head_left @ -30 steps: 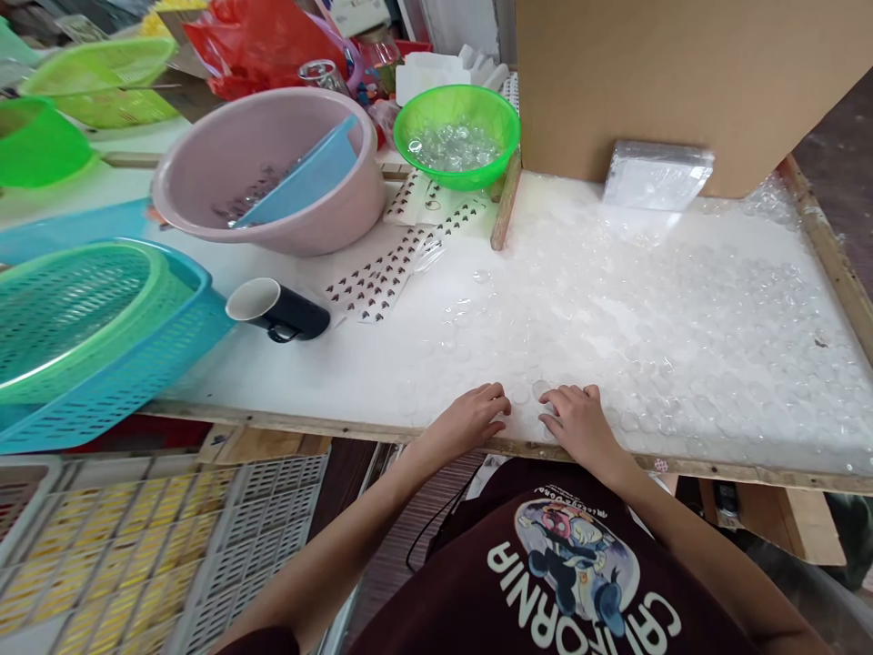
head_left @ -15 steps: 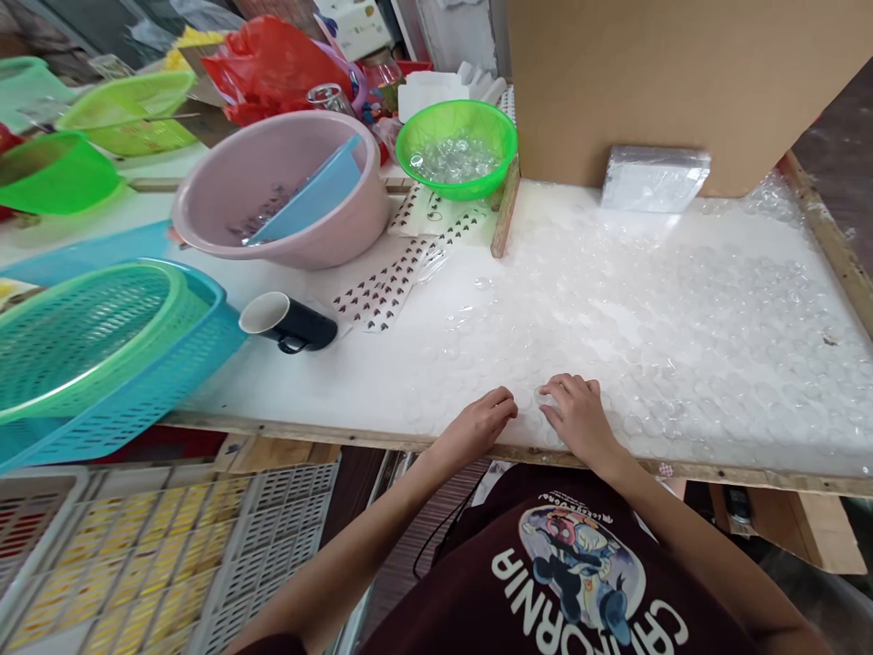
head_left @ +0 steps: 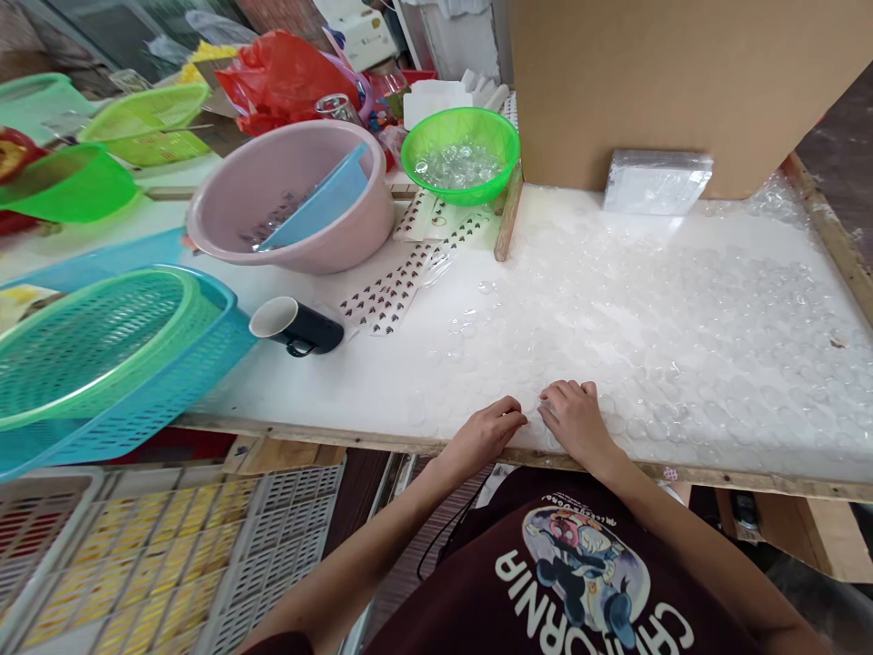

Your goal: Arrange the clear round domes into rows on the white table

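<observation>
My left hand rests at the table's front edge, thumb and fingers pinched together. Close beside it on the right, my right hand has its fingers curled down over the white tabletop. Whatever sits between either set of fingertips is too small or hidden to make out. Many small clear round pieces lie spread over the table to the right of my hands and beyond them. Similar clear pieces fill part of a green bowl at the back.
To the left stand a dark mug on its side, nested turquoise baskets and a pink basin holding a blue board. Printed sheets lie mid-table. A cardboard panel rises behind a wrapped stack. Wooden strips edge the table.
My right hand's fingers have drawn closer together, and the gap between my two hands is narrower. The whole view has shifted slightly; the things on the table look unmoved.
</observation>
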{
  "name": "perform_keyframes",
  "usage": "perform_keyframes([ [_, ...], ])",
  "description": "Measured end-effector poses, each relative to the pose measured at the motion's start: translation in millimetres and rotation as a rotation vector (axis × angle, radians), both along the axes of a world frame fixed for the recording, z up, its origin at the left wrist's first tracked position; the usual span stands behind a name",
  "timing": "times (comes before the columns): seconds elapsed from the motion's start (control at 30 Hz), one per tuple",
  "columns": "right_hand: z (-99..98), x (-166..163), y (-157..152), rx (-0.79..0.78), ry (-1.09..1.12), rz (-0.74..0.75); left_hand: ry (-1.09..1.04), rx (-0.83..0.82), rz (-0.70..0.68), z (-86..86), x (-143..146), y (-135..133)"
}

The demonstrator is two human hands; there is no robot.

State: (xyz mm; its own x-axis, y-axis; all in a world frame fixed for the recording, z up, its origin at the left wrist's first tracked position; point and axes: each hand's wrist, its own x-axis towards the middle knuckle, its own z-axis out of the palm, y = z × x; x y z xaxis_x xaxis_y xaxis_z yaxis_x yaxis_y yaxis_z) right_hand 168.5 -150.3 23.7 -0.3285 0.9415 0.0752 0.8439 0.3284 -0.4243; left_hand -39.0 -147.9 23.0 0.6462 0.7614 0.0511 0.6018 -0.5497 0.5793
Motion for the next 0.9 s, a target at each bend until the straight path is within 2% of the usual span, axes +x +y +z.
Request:
perform_keyframes([
  [0.27, -0.7, 6.1, 1.3, -0.086, 0.145, -0.111, 0.032, -0.013, -0.026, 2.8, -11.7, -5.0],
  [0.57, 0.2, 18.2, 6.8, -0.051, 0.094, -0.112, 0.002, 0.031, -0.072, 12.1, -17.8, -5.0],
  [0.63, 3.1, 24.7, 8.5, -0.044, 0.104, -0.133, -0.051, 0.055, -0.01, 14.5, -17.0, -1.2],
  [0.73, 10.1, 34.9, 10.7, -0.006, 0.11, -0.184, -0.201, 0.149, 0.299, 18.4, -16.6, 10.3],
  [0.8, 14.3, 37.3, 10.9, 0.008, 0.097, -0.161, -0.274, 0.204, 0.472, 19.7, -15.1, 17.9],
  [0.83, 15.5, 36.4, 10.6, 0.007, 0.087, -0.128, -0.279, 0.217, 0.481, 19.6, -13.5, 20.2],
  [0.9, 15.7, 31.2, 9.3, -0.007, 0.059, -0.052, -0.238, 0.225, 0.355, 17.2, -8.1, 20.8],
])
